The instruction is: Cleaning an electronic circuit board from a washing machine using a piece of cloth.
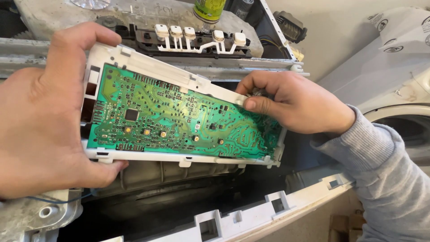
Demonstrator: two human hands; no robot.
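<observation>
A long green circuit board (179, 121) sits in a white plastic frame (148, 67), held tilted over an opened washing machine. My left hand (40, 121) grips the frame's left end, thumb over the top edge and fingers under the bottom. My right hand (291, 101), in a grey sleeve, pinches the upper right edge of the frame with thumb and fingers. The board shows a black chip, several small round buttons and copper traces. Its right end is partly hidden by my right hand.
Behind the board lies a dark strip with several white push buttons (197, 38) and a green spray can (209, 10). Below are the machine's dark interior (179, 197) and a white plastic panel edge (268, 210). Another white machine (394, 67) stands at the right.
</observation>
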